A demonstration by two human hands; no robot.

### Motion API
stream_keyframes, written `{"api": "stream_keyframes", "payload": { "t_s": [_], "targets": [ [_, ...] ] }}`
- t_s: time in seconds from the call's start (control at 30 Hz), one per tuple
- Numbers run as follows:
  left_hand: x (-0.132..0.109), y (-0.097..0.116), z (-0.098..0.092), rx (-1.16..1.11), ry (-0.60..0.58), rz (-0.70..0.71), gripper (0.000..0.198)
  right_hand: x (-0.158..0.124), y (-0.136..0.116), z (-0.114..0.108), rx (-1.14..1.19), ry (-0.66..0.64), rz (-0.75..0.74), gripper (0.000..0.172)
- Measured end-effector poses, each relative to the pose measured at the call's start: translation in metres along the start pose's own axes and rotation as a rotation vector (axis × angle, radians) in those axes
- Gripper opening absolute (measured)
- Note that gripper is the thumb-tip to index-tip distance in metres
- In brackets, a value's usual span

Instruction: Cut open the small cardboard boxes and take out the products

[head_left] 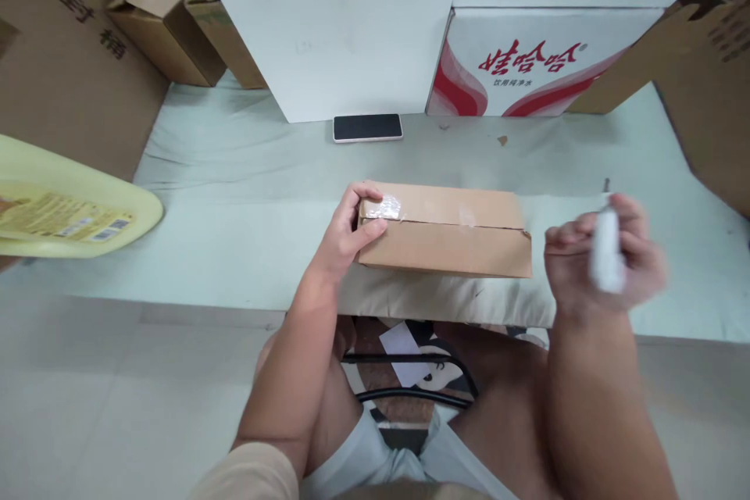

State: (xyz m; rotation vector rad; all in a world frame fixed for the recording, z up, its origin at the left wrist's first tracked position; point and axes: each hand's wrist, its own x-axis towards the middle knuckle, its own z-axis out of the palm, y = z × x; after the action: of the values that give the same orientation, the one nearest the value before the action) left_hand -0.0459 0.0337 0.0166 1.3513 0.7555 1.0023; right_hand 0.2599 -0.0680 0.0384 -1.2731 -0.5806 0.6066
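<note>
A brown cardboard box (445, 246) lies near the front edge of the covered table, its top flaps meeting along a lengthwise seam. Clear tape shows at the seam's left end, and a fainter patch sits further right. My left hand (347, 230) is closed around the box's left end, thumb and fingers on top. Apart from the box, to its right, my right hand (609, 254) is raised and closed on a white-handled tool (607, 250) with a thin dark tip pointing away from me. Motion blurs this hand, so the tool's exact kind cannot be made out.
A phone (368, 127) lies at the back, before stacked white cartons (345, 47), one with red print (530, 66). On the left are a yellow bottle (70, 203) and small brown boxes (176, 23). Large cardboard panels (64, 78) flank the table (234, 234).
</note>
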Motion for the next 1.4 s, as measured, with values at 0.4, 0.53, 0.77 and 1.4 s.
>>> {"api": "stream_keyframes", "payload": {
  "t_s": [0.4, 0.53, 0.77, 1.4],
  "targets": [
    [0.002, -0.001, 0.012, 0.022, -0.094, -0.001, 0.041, -0.064, -0.048, 0.045, -0.182, -0.449, -0.277, 0.028],
    [0.001, -0.003, 0.019, 0.005, -0.098, 0.016, 0.036, -0.071, -0.045, 0.048, -0.477, -0.496, -0.328, 0.014],
    [0.002, -0.005, 0.021, -0.023, -0.076, 0.027, 0.033, -0.07, -0.043, 0.051, -0.642, -0.495, -0.377, 0.011],
    [0.003, -0.005, 0.021, -0.025, -0.073, 0.049, 0.033, -0.07, -0.051, 0.058, -0.643, -0.467, -0.311, 0.014]
  ]
}}
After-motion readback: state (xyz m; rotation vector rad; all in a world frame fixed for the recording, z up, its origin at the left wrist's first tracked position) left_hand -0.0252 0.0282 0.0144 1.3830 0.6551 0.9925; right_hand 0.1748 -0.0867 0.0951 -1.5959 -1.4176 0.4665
